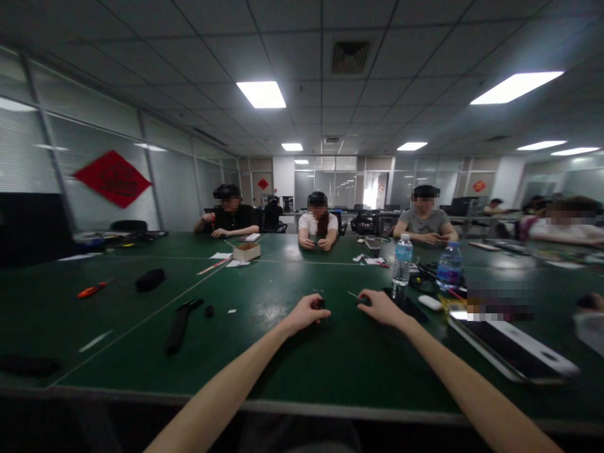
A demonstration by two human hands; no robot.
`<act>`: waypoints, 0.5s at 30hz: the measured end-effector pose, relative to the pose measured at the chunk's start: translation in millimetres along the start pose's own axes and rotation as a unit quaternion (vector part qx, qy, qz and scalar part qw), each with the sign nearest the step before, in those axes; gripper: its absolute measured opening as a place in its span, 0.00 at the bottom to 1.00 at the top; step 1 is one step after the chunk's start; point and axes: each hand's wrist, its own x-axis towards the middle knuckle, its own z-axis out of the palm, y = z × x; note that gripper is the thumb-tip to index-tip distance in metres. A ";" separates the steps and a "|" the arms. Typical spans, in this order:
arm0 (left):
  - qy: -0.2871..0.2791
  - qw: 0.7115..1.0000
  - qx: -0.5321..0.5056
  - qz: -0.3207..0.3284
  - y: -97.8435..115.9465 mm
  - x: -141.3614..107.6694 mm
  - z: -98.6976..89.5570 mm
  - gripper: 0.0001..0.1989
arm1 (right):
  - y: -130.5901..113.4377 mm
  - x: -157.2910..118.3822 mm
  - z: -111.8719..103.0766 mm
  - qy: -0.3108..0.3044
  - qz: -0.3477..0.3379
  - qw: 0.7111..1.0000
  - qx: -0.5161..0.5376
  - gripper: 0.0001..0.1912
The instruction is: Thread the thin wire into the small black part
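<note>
Above the green table (264, 352), my left hand (304, 313) is closed with thumb and fingers around a small black part (321, 303). My right hand (380, 307) pinches a small screwdriver (355, 296), whose thin metal shaft points left toward the black part. Shaft and part are apart. Most of the screwdriver's handle is hidden in my fingers. On the table to the left lie a black T-shaped object (178, 327) and a small black knob-like piece (209, 311). A dark flat object (409, 307) lies beside my right hand.
Two water bottles (402, 261) stand beyond my right hand, near a white mouse (430, 302) and cables. A white device (514, 346) lies at right. An orange screwdriver (93, 289), a black block (150, 279) and an open box (246, 251) are farther left. Several people sit opposite.
</note>
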 end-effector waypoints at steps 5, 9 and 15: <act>0.012 0.999 -0.044 0.004 -7.5 1.7 3.8 0.23 | -52.6 -4.2 18.2 0.035 -0.043 0.987 0.150 0.15; -0.035 0.997 -0.070 0.010 -4.4 -1.8 10.3 0.21 | -72.1 -10.5 32.8 0.049 -0.012 0.978 0.203 0.16; -0.032 0.998 -0.052 0.008 3.7 -6.0 14.6 0.20 | -73.2 -12.1 37.3 0.059 -0.038 0.980 0.188 0.13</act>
